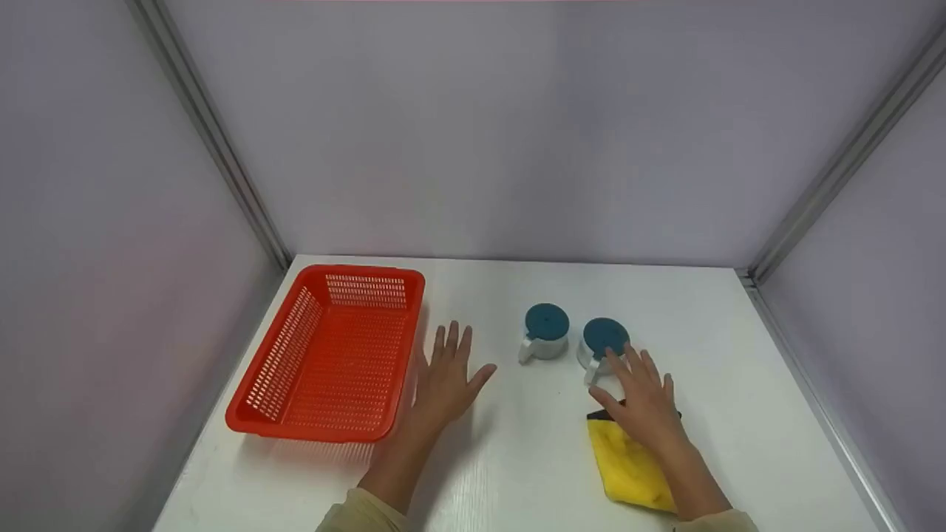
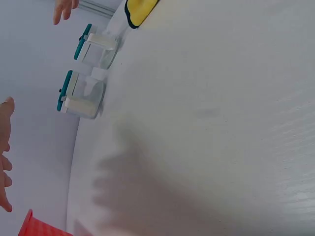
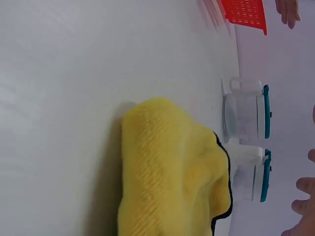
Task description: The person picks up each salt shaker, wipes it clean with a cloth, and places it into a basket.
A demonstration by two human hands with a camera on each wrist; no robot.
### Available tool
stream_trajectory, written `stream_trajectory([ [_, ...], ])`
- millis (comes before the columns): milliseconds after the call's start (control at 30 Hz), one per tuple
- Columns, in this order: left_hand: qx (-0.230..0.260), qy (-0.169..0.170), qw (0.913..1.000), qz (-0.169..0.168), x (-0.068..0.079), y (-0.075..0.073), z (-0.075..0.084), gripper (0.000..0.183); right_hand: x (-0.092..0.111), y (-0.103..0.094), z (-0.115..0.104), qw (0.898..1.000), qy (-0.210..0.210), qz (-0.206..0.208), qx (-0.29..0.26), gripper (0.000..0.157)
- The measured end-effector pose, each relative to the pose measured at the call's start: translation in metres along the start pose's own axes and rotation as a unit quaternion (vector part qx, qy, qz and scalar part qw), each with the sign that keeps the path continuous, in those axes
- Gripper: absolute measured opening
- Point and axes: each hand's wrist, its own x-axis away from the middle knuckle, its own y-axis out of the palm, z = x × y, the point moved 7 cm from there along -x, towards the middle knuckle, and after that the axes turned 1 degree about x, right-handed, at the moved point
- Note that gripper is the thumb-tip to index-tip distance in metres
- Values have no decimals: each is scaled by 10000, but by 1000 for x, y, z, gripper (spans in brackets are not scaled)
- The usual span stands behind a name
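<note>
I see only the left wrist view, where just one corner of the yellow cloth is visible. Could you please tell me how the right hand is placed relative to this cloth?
Observer: In the head view, the right hand hides part of the far end of the yellow cloth.
Operator: Thank you. What shape, from above, has the teal lid nearer to the left hand?
Observer: It is round in the head view.
Operator: And what outline has the red basket?
Observer: Rectangular, with rounded corners.
</note>
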Motion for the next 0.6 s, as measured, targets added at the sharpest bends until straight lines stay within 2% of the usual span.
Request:
stream_trajectory([
  [100,120,25,9999,-39,5,4,0,77,8,3,17,9997,187,-161,-91,84],
  [200,307,11,9994,-170,10,15,1,78,17,6,38,9986,398,-315,-145,84],
  [433,552,93,9978,-367,17,34,5,81,35,22,69,9906,870,-590,-874,81],
  [500,546,119,9977,-382,17,38,5,81,39,28,71,9904,860,-631,-880,83],
  [600,553,147,9977,-369,16,40,6,81,42,36,66,9947,532,-527,-710,84],
])
